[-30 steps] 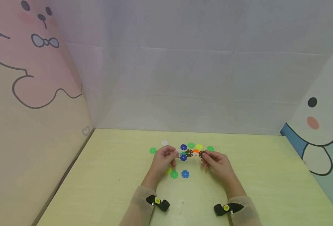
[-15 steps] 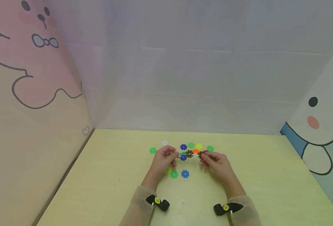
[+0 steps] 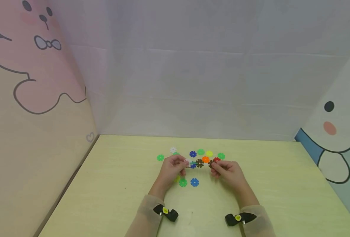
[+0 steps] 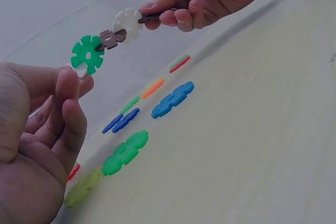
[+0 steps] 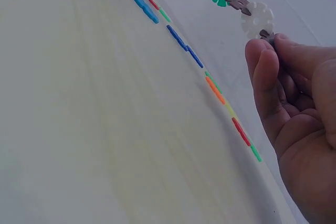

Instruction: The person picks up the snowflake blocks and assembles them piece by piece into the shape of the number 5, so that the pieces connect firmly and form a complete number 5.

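While the head cam looks down on the table [image 3: 270, 184], both hands are up over it w/ a chain of slotted discs [image 3: 199, 163] stretched btwn them. Left hand [image 3: 172, 167] has one end, right hand [image 3: 228, 171] has the other, each in a thumb-and-fingers pinch — neither one's spread. Loose pieces lie around them: a blue disc [image 3: 194, 182] and a loose green disc [image 3: 183, 182] side by side on the near side, an orange disc [image 3: 205, 159] and a red disc [image 3: 217, 160] farther back by the R hand, a loose white disc [image 3: 173, 149] beyond the L.

Left wrist cam: chain's in the air, and from L hand to R hand it goes white end disc [image 4: 80, 70], green disc [image 4: 80, 52], brown disc [image 4: 116, 37], white disc [image 4: 128, 20], brown end disc [image 4: 149, 18]. L thumb and fingers squeeze the white end disc, mostly hidden; R thumb and fingers grip the brown end disc, other fingers bent.

Right wrist cam: R thumb and fingertips pinch that brown end disc, tip of it against the white disc — can't tell if the slots are fully seated. L hand's mostly cut off up top, w/ a bit of white showing next to the green disc.
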Demonstrator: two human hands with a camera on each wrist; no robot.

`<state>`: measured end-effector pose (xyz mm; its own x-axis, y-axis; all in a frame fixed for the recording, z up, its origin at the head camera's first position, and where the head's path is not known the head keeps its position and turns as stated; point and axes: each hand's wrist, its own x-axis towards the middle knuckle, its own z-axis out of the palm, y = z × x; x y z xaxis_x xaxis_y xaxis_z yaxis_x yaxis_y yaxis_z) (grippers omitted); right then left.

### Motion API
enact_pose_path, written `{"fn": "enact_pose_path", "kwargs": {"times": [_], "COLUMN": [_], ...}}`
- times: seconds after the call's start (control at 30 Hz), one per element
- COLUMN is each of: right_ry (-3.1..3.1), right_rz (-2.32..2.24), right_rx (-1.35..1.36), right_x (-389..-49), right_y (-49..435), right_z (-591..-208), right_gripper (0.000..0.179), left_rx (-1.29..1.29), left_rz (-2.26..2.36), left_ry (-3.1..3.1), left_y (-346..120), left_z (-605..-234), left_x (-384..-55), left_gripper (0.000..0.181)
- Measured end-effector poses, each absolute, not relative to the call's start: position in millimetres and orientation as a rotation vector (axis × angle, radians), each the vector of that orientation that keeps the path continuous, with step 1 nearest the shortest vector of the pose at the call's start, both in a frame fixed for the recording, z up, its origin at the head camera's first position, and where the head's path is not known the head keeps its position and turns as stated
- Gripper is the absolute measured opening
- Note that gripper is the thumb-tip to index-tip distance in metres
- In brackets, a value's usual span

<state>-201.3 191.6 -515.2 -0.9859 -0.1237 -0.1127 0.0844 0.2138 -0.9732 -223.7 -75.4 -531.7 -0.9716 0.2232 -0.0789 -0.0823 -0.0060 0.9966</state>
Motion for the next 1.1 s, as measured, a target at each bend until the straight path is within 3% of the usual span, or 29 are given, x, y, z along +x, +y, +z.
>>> {"fn": "enact_pose_path", "kwargs": {"times": [1.1], "right_ry": [2.264], "right_rz": [-1.855], "right_rx": [-0.024], "right_x": [-199.4], "right_y": [191.2], "right_z": [-519.2], "right_gripper": [0.031], "left_rx": [0.18], "left_rz": [2.114], "left_ry": [1.971], "left_y": [-77.5], "left_z": [-531.7], "left_x": [-223.6], "left_gripper": [0.019]}}
